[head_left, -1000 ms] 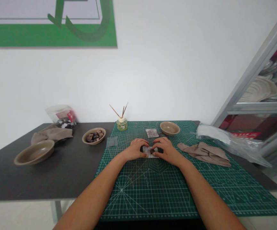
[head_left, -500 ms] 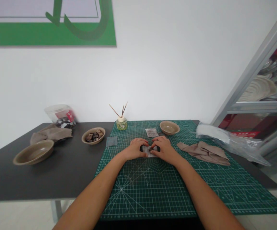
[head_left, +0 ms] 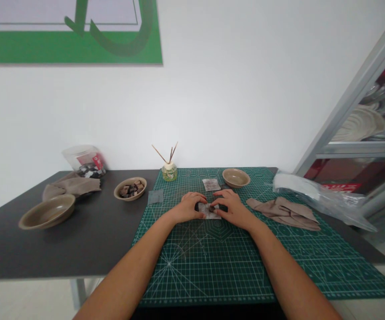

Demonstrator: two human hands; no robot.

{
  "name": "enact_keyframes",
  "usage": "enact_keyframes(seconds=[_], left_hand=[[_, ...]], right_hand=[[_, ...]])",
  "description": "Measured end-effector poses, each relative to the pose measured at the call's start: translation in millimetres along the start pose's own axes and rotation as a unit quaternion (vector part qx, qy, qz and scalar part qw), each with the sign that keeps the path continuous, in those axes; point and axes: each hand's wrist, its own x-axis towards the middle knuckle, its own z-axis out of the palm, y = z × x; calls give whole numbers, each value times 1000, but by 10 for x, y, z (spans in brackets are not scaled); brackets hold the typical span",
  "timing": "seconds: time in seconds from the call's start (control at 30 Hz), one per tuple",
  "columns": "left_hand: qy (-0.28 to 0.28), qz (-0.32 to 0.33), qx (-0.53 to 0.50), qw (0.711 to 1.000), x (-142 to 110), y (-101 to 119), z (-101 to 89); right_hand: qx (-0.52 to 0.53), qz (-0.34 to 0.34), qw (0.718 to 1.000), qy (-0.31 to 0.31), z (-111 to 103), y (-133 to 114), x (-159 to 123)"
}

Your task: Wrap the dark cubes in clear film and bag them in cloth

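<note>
The scene is evenly and softly lit, with a pale glow spread over the wall (no lamp can be seen). Faint shadows are cast on the desk. The outer edges are stretched and smeared, and fine detail is softened.

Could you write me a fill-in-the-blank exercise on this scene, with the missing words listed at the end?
The left hand and the right hand have their fingers at a small pale sheet on a gridded mat coloured ____. The bowl of small blocks stands on the dark table, to the ____ of the mat. The crumpled cloth on the mat lies nearer to the ____ hand. The glass bottle has thin sticks numbering ____.

Missing words: green; left; right; three.
</note>
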Motion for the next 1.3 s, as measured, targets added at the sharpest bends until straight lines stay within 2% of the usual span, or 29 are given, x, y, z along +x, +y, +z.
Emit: enact_keyframes(seconds=[0.27,0.43,0.67,1.0,1.3], left_hand=[[3,4,-1,1000,-8,-24,10],[4,9,-3,1000,-5,-26,6],[6,5,-2,1000,2,-24,11],[6,12,1,1000,11,-56,20],[8,16,2,1000,9,-73,31]], right_hand=[[-15,19,999,33,37,34,9],[25,-24,999,7,33,11,10],[8,-21,999,39,74,3,29],[42,-38,998,0,-9,-151,41],[7,-16,1000,4,2,-59,51]])
